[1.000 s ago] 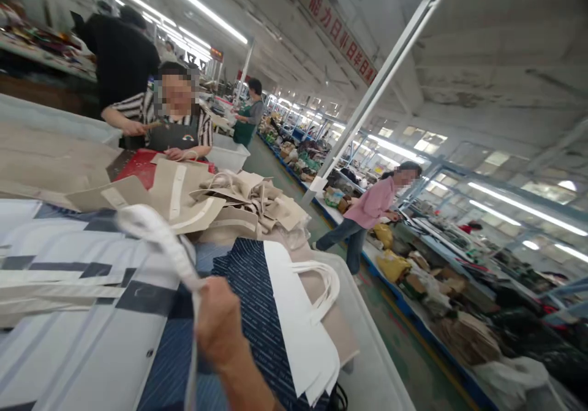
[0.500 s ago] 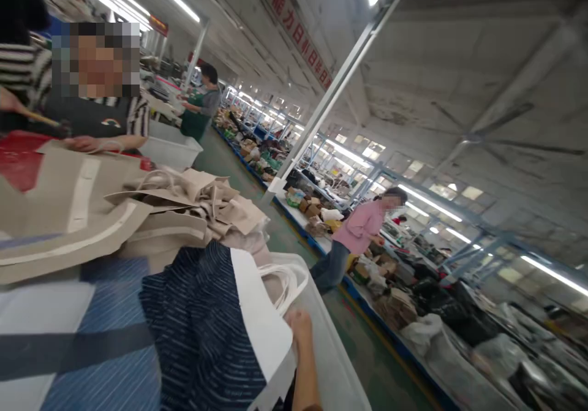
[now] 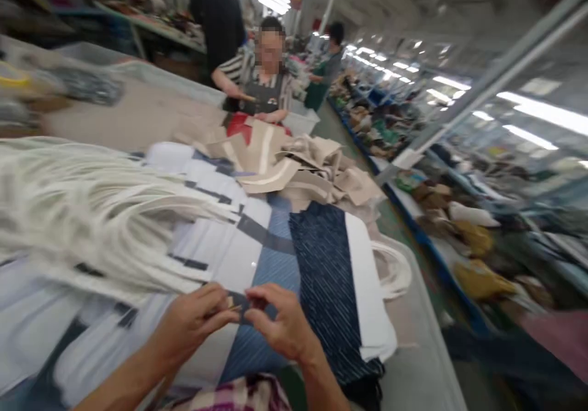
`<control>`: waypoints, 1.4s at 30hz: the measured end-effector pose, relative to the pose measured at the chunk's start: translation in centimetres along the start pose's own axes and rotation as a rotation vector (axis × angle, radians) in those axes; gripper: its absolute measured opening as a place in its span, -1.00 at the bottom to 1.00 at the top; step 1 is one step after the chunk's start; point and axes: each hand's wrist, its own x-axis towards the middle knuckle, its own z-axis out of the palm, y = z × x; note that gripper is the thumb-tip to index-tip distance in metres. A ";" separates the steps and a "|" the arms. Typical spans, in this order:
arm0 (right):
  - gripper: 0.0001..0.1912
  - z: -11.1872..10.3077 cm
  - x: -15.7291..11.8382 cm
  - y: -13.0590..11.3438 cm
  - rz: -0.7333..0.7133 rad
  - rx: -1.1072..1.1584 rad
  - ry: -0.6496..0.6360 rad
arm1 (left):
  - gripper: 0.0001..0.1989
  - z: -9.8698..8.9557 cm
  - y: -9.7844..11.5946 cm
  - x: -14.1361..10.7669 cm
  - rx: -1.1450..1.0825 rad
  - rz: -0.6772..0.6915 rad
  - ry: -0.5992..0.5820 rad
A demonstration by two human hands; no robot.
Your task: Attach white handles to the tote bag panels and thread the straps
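My left hand point(image 3: 188, 325) and my right hand point(image 3: 285, 322) meet low in the middle of the view. Their fingertips pinch a small dark fabric strip point(image 3: 241, 304), with a thin tan sliver beside it, too small to name. Beneath them lies a stack of white-and-blue printed fabric panels point(image 3: 220, 258). A thick bundle of white cord handles point(image 3: 92, 215) lies to the left, blurred. To the right is a navy striped bag point(image 3: 326, 276) with a white band and white handles point(image 3: 390, 270). Beige canvas pieces point(image 3: 312, 166) are heaped farther ahead.
A white plastic bin rim point(image 3: 418, 319) runs down the right side. Ahead, a co-worker in a striped shirt point(image 3: 261, 74) works at a red-and-beige pile. Long shelves of materials line the aisle point(image 3: 353, 111). A pink-sleeved person point(image 3: 560, 337) blurs at lower right.
The view has swung left and down. Both hands now meet over the panels, where earlier one hand showed at the bottom. A white cord bundle now fills the left side.
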 end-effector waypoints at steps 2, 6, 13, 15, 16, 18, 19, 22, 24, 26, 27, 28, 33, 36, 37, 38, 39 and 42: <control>-0.77 0.7 0.7 -0.2 -0.067 0.018 -0.067 | -0.54 -2.2 0.0 -2.3 0.024 -0.076 -0.017; -0.82 2.0 1.2 0.2 -0.122 0.009 -0.133 | -0.51 -3.0 0.1 -2.3 0.019 -0.074 0.005; -0.85 3.0 1.7 1.1 -0.135 -0.112 -0.009 | -0.76 -3.3 -0.5 -3.1 0.014 -0.169 -0.021; -0.88 3.2 1.9 1.4 -0.121 -0.113 -0.007 | -0.82 -3.5 -0.8 -3.4 0.001 -0.145 -0.038; -0.90 3.3 2.0 1.5 -0.127 -0.124 -0.013 | -0.83 -3.6 -0.9 -3.5 0.010 -0.116 -0.045; -0.91 3.8 2.1 1.6 -0.144 -0.163 -0.022 | -0.81 -3.5 -1.1 -3.4 0.053 -0.076 -0.062; -0.90 4.2 2.2 1.6 -0.142 -0.180 -0.015 | -0.79 -3.4 -1.2 -3.3 0.078 -0.080 -0.073; -0.88 5.7 2.4 2.1 -0.028 -0.144 0.057 | -0.73 -2.8 -1.1 -3.0 0.139 -0.137 -0.059; -0.90 6.6 2.8 3.2 0.144 -0.039 0.131 | -0.72 -2.4 -0.8 -2.9 0.150 -0.165 -0.032; -0.88 6.8 3.4 5.2 0.363 0.093 0.238 | -0.74 -2.1 -0.4 -3.1 0.118 -0.171 -0.023; -0.86 6.7 3.7 6.5 0.457 0.151 0.293 | -0.74 -2.0 -0.3 -3.3 0.087 -0.174 -0.030; -0.82 6.4 4.1 7.8 0.533 0.198 0.339 | -0.75 -2.0 -0.3 -3.5 0.057 -0.187 -0.039; -0.64 4.6 5.6 13.5 0.658 0.343 0.316 | -0.79 -2.4 -2.4 -4.8 0.103 -0.313 -0.063; -0.62 4.8 6.2 14.7 0.681 0.371 0.288 | -0.77 -2.5 -3.9 -5.5 0.170 -0.276 -0.063; -0.63 5.0 6.4 14.9 0.688 0.369 0.283 | -0.76 -2.5 -4.2 -5.7 0.181 -0.264 -0.065; -0.63 5.3 6.6 15.0 0.697 0.365 0.278 | -0.76 -2.4 -4.4 -5.8 0.190 -0.257 -0.067; -0.63 5.5 6.8 15.1 0.705 0.359 0.271 | -0.75 -2.4 -4.5 -5.9 0.196 -0.255 -0.070; -0.62 5.9 7.2 15.4 0.729 0.336 0.241 | -0.73 -2.2 -4.5 -6.0 0.205 -0.261 -0.072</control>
